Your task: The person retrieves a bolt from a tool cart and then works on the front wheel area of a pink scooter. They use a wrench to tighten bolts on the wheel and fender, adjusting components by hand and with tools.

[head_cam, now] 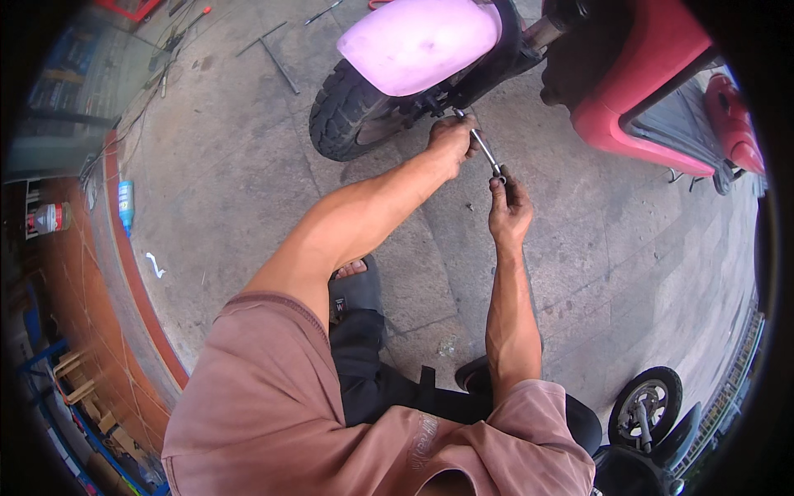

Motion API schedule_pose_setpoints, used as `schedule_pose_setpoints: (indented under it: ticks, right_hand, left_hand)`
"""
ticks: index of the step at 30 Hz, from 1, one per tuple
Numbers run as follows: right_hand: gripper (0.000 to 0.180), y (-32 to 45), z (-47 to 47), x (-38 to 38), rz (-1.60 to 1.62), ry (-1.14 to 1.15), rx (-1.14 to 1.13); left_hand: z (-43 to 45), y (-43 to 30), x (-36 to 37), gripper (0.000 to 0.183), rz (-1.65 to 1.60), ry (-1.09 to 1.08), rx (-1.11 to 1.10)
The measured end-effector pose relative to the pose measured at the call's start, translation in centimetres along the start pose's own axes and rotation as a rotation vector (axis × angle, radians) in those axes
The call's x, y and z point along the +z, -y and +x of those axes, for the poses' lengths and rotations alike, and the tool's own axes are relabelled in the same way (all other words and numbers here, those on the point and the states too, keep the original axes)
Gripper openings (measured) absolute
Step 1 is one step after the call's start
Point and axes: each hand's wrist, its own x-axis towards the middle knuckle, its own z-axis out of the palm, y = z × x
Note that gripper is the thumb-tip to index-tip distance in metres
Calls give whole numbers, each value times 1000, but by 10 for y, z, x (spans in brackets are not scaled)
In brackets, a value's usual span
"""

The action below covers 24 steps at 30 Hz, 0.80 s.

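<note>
My left hand (453, 139) is closed around the upper part of a metal wrench (485, 150), just below the front wheel's hub area. With thumb and fingers, my right hand (510, 208) grips the wrench's ringed lower end. Above them stands a scooter's front wheel with a knobby black tire (344, 115) under a pale pink front fender (422, 43). The wrench's upper tip lies close to the black fork (490, 77); whether it touches a fastener cannot be told.
The scooter's red body panel (620, 124) is at the upper right. Metal rods (279, 65) and a blue bottle (126, 204) lie on the paving at left. A small dark part (469, 206) is on the ground near my right hand. Another wheel (645, 406) shows at lower right.
</note>
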Motion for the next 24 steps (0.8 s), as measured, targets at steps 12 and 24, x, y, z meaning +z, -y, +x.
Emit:
schedule_pose_setpoints:
  ticks: [12, 24]
  right_hand:
    - [39, -1, 9, 10, -316, -187, -213]
    - [26, 9, 13, 22, 594, -18, 528]
  left_hand:
    - [2, 1, -4, 18, 76, 47, -9]
    - [7, 0, -7, 18, -15, 66, -30]
